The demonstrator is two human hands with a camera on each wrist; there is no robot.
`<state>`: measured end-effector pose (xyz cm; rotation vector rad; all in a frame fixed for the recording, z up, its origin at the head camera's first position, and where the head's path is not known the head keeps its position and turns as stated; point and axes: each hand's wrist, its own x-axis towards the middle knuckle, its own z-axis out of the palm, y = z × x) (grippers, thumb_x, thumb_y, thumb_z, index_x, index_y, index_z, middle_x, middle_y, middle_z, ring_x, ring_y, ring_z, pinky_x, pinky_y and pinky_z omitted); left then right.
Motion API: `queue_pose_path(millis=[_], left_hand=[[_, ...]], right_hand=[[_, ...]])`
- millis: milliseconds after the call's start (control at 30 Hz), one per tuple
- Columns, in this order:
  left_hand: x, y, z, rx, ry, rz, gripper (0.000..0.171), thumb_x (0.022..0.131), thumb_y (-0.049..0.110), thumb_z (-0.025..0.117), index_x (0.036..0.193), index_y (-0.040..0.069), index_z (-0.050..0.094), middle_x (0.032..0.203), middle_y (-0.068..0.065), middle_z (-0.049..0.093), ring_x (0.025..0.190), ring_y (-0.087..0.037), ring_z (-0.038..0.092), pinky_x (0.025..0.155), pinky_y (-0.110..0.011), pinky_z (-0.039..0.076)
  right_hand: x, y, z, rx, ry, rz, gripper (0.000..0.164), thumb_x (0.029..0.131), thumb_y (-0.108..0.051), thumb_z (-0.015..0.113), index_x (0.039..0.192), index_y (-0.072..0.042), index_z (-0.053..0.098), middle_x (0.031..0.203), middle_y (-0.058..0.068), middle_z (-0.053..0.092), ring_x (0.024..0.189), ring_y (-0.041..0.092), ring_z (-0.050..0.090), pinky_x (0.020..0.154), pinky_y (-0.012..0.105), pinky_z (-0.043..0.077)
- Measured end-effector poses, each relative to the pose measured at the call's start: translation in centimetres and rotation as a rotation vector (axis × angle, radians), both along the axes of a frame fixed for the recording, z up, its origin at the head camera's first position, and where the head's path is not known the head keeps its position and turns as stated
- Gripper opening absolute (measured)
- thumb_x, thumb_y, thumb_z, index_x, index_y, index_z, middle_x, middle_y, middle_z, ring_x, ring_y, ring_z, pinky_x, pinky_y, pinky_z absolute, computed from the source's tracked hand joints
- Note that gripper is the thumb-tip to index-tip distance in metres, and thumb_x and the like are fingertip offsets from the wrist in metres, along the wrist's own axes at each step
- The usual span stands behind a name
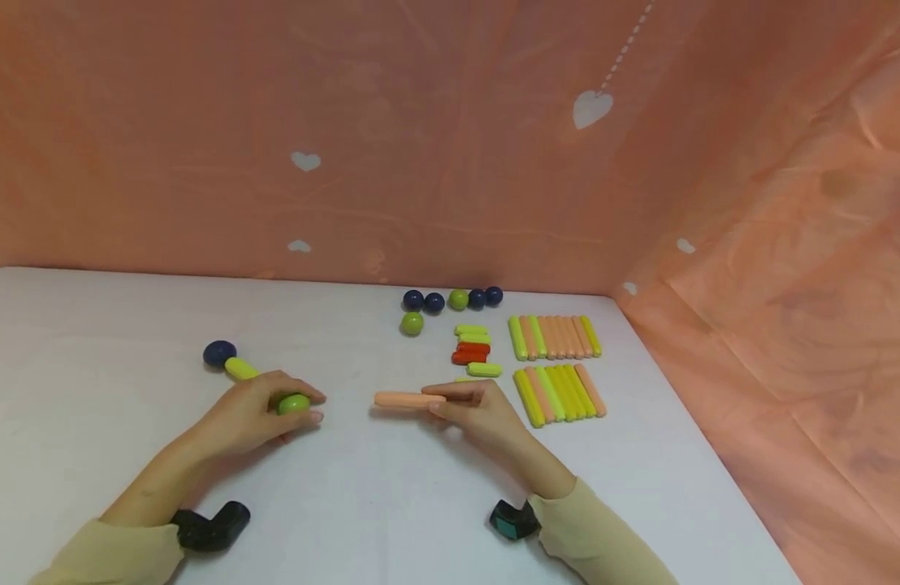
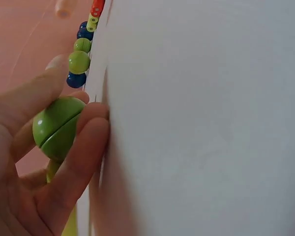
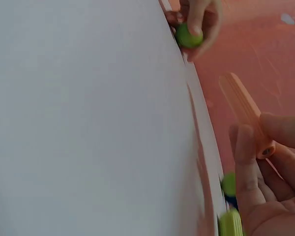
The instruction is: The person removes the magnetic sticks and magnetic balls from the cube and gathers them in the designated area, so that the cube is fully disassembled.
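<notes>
My left hand (image 1: 263,410) grips a green ball (image 2: 59,128) that has a groove across it. From that ball a yellow-green stick (image 1: 241,369) runs up and left to a dark blue ball (image 1: 219,353) lying on the table. Between thumb and fingers of my right hand (image 1: 486,410) is an orange stick (image 1: 406,400), pinched at its right end and pointing left toward the left hand. A hole shows in the near end of the orange stick (image 3: 243,113) in the right wrist view. A gap separates that stick from the green ball.
Dark blue balls (image 1: 434,303) and green balls (image 1: 412,323) stand at the back. Short red sticks (image 1: 470,353) and yellow-green ones (image 1: 484,370) lie in front of them. Two rows of long sticks (image 1: 556,337) are on the right. A pink cloth (image 1: 450,162) hangs behind the white table (image 1: 348,504).
</notes>
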<state>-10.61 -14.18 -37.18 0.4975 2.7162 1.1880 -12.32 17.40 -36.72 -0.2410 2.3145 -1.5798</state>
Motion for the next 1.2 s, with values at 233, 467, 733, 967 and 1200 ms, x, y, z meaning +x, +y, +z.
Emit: queue_pose_path(millis=[233,467,733,967,1200], left_hand=[[0.3,-0.5,0.2,-0.045,0.067,-0.01,0.051,0.079,0.035,0.077,0.122,0.011,0.064,0.111,-0.009,0.064,0.075,-0.011,0.048,0.063,-0.024,0.038],[0.2,-2.4,1.4,-0.022,0.142,0.124,0.05,0.079,0.035,0.079,0.121,0.011,0.064,0.107,-0.009,0.065,0.064,-0.006,0.051,0.054,-0.023,0.042],[-0.6,-4.8,0.7,-0.02,0.365,0.186,0.053,0.069,0.016,0.084,0.116,0.003,0.065,0.126,-0.028,0.049,0.112,-0.05,0.036,0.083,-0.056,0.033],[-1.3,-5.6,-0.2,-0.1,0.182,0.144,0.069,0.071,0.025,0.084,0.128,-0.002,0.056,0.142,-0.04,0.027,0.123,-0.066,0.023,0.092,-0.077,0.024],[-1.1,-5.9,-0.9,-0.088,0.161,0.171,0.056,0.076,0.017,0.08,0.124,-0.003,0.059,0.139,-0.04,0.031,0.122,-0.063,0.023,0.089,-0.073,0.026]], right_hand=[[0.0,3.9,0.9,-0.16,-0.043,-0.072,0.043,0.091,-0.028,0.066,0.127,-0.005,0.062,0.118,0.003,0.069,0.106,0.014,0.061,0.081,0.023,0.048],[-0.1,8.5,1.7,-0.128,-0.01,-0.335,0.036,0.09,-0.016,0.068,0.12,0.002,0.065,0.082,-0.002,0.072,0.074,0.009,0.063,0.068,0.019,0.05],[-0.3,12.6,1.5,-0.135,0.024,-0.435,0.036,0.089,-0.028,0.069,0.121,-0.012,0.068,0.118,-0.002,0.067,0.092,0.004,0.064,0.08,0.019,0.052],[-1.2,16.2,0.0,-0.274,0.041,-0.481,0.037,0.081,-0.03,0.078,0.113,-0.013,0.072,0.092,-0.004,0.074,0.081,0.008,0.07,0.076,0.02,0.056],[-0.2,16.4,2.0,-0.22,-0.003,-0.586,0.007,0.085,-0.03,0.074,0.092,-0.03,0.076,0.083,-0.009,0.074,0.079,0.004,0.067,0.073,0.015,0.052]])
